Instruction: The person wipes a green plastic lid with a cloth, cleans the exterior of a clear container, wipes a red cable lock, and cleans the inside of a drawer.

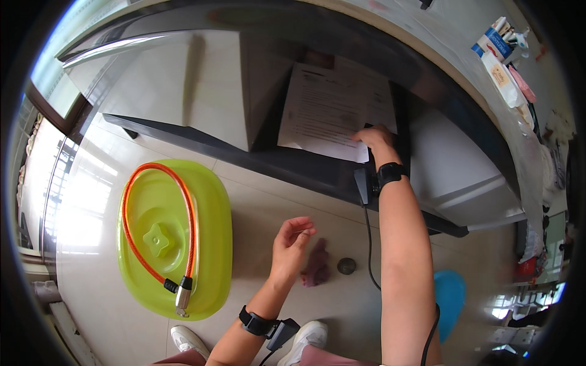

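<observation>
Sheets of printed paper (329, 107) lie in the open middle compartment of a low dark TV cabinet (293, 169). My right hand (376, 137) reaches into that compartment, its fingers on the lower right corner of the sheets. Whether it pinches the paper or only rests there, I cannot tell. A small dark edge shows beside those fingers, mostly hidden. Over the floor in front of the cabinet, my left hand (293, 244) hangs with fingers loosely bent and apart, holding nothing. Each wrist wears a black strap with a cabled device.
At left stands a lime-green lidded plastic box (215, 238) with an orange cable lock (190, 219) on top. A purple cloth (317, 265) and a small dark round object (346, 266) lie on the tiles. Something blue (448, 297) is partly behind my right arm. Tissue packs (503, 82) lie upper right.
</observation>
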`<state>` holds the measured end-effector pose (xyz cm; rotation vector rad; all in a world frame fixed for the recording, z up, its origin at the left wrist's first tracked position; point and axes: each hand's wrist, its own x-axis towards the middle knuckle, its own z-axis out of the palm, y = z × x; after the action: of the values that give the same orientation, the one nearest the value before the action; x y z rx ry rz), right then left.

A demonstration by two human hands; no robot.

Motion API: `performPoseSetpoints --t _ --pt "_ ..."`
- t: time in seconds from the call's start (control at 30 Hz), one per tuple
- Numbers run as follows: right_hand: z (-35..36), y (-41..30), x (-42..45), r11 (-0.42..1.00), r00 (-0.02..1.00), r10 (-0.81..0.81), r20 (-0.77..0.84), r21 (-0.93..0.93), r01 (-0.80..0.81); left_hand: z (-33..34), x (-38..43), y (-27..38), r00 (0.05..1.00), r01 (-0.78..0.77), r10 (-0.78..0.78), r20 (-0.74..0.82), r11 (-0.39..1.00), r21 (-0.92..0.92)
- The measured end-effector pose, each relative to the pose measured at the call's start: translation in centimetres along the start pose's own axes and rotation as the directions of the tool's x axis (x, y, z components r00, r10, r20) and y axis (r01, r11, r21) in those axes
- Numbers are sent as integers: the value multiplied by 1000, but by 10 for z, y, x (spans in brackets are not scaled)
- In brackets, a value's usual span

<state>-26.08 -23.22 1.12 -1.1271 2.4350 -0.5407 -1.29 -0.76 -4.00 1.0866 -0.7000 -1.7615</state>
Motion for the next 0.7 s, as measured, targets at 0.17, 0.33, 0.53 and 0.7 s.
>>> performPoseSetpoints --t 0.17,0.33,0.53,0.7 --pt "10 3 13 999 999 -25 -46 23 26 -5 4 -6 1000 18 -18 -13 1000 8" --pt "10 14 33 985 998 -55 25 167 50 -10 5 -8 998 44 -43 -35 998 40" --pt "15 19 50 993 991 -105 81 54 101 -12 9 -10 998 38 -36 -42 999 39" --pt "15 9 43 986 987 -98 128 145 80 -13 12 -11 998 33 -31 -55 999 34"
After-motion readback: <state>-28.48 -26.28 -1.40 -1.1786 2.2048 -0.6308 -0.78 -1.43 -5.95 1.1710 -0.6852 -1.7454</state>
